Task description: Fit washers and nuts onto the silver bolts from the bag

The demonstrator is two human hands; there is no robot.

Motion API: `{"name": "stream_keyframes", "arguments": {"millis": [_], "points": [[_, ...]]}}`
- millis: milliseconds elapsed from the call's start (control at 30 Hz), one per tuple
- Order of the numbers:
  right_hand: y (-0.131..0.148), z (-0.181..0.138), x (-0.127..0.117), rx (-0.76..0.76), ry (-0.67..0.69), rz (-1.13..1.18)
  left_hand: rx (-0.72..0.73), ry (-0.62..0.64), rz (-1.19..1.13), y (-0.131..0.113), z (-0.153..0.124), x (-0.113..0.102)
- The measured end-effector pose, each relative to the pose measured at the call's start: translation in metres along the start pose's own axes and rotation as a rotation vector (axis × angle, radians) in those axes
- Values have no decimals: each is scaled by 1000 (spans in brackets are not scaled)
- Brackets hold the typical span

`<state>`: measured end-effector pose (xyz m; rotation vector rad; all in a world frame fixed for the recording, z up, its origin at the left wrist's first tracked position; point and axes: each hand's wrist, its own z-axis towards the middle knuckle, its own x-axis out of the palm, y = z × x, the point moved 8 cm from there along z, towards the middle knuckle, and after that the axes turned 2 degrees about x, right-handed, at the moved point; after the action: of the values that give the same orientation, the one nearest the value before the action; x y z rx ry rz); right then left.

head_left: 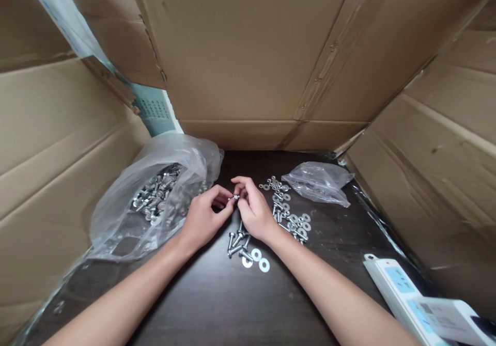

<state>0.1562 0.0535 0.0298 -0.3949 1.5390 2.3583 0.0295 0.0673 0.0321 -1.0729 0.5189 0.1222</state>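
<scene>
Over the middle of the dark table, my left hand (205,214) and my right hand (253,209) meet fingertip to fingertip. Between them is a small shiny bolt (234,198), pinched from both sides; a nut or washer on it is too small to make out. Several bolts (238,242) lie just below my hands. Beside these are flat washers (264,265). To the right of my right hand spreads a pile of bolts, nuts and washers (294,224), partly hidden by that hand.
A clear plastic bag (112,217) full of bolts (157,193) lies open at the left. Another plastic bag (320,181) rests at the back right. A white power strip (399,284) is at the front right. Cardboard walls (248,51) enclose the dark table (201,304).
</scene>
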Motion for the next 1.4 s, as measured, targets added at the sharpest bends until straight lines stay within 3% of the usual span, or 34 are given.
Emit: {"name": "stream_keyframes", "arguments": {"millis": [400,600,733,1133,1400], "points": [[-3,1,-6,58,-48,179,-18,9,0,3,1,1],[-7,2,-9,99,-110,93,-12,-13,-6,1,1,-1],[-7,2,-5,126,-73,37,8,0,-17,-2,0,0],[-4,0,0,10,-13,41,-28,-6,-27,3,-1,-1],[1,-2,-7,-7,-101,69,-37,4,-26,6,0,0]]}}
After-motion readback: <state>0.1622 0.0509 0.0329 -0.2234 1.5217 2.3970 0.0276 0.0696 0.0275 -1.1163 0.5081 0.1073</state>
